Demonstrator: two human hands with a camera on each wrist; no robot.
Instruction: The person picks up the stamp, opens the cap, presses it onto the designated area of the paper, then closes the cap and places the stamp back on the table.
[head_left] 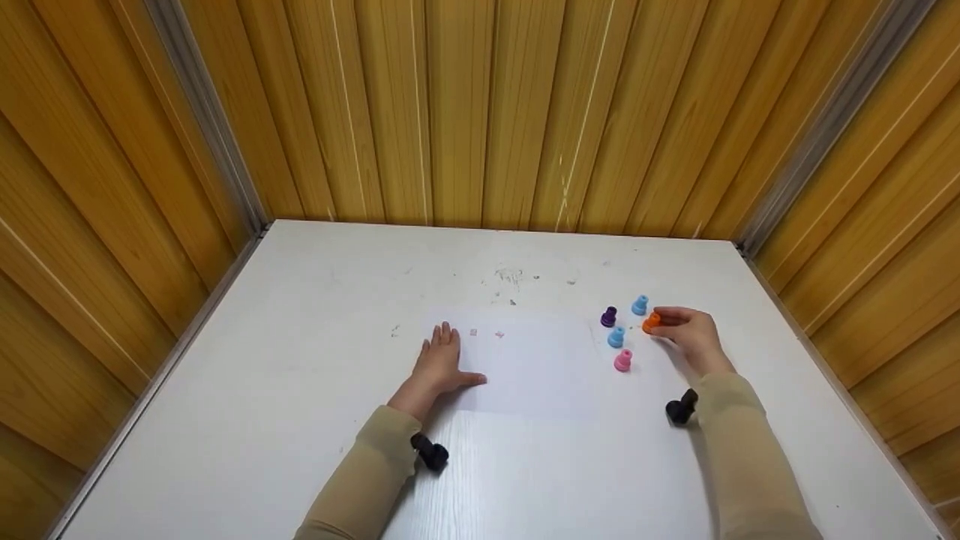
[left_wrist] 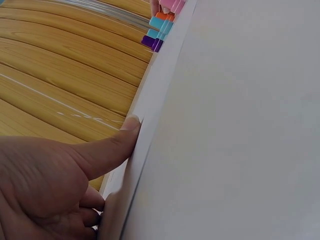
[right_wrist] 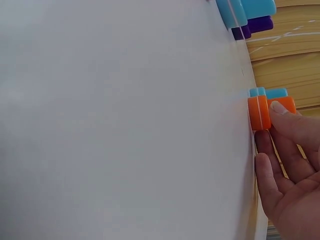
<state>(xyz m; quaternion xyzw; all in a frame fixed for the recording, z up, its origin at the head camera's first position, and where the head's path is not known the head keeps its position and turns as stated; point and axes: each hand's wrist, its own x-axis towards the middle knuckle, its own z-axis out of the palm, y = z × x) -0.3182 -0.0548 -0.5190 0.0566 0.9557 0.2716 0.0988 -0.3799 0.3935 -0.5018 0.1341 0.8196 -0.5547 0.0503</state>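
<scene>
My right hand [head_left: 696, 339] pinches the small orange stamp [head_left: 651, 324] between thumb and fingers at the right of the table. In the right wrist view the thumb lies on the handle of the orange stamp [right_wrist: 259, 113], its wide base close to the tabletop. My left hand [head_left: 441, 366] rests with fingers spread on the left edge of a white sheet of paper [head_left: 532, 375], thumb pointing right. Two small reddish prints [head_left: 499, 334] mark the paper's upper left. Around the right hand stand a purple stamp [head_left: 609, 316], two light-blue stamps [head_left: 616, 337] and a pink stamp [head_left: 623, 361].
The white table [head_left: 315, 315] has dark smudges [head_left: 510, 276] beyond the paper. Wood-look panels [head_left: 457, 112] enclose its back and sides. A black wrist device [head_left: 430, 453] is strapped at the left sleeve, another black device [head_left: 681, 408] at the right.
</scene>
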